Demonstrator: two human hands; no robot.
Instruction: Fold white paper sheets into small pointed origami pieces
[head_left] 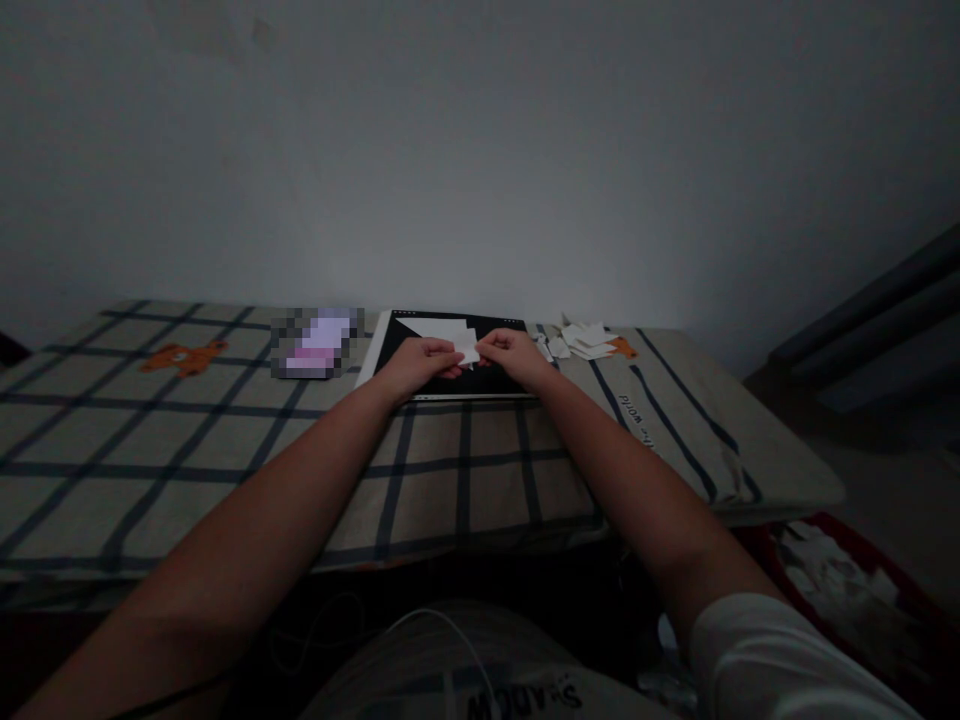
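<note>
Between both hands a small white piece of paper [466, 346] is held by its two sides, above a black board with a pale border [390, 352]. My left hand [422, 362] pinches its left side. On the other side, the fingers of my right hand [514, 352] pinch its right edge. Behind the hands, a larger white sheet of paper [431, 328] with a pointed left end lies on the board. Just right of the board sits a loose pile of white paper pieces [587, 339]. Creases on the held paper are too small to make out.
A checked cloth [225, 425] covers the table, which stands against a grey wall [480, 150]. To the left lies a blurred-out phone-like thing [321, 343]. A red bin [832, 530] with white scraps stands below the table's right end. A white cable [442, 615] crosses my lap.
</note>
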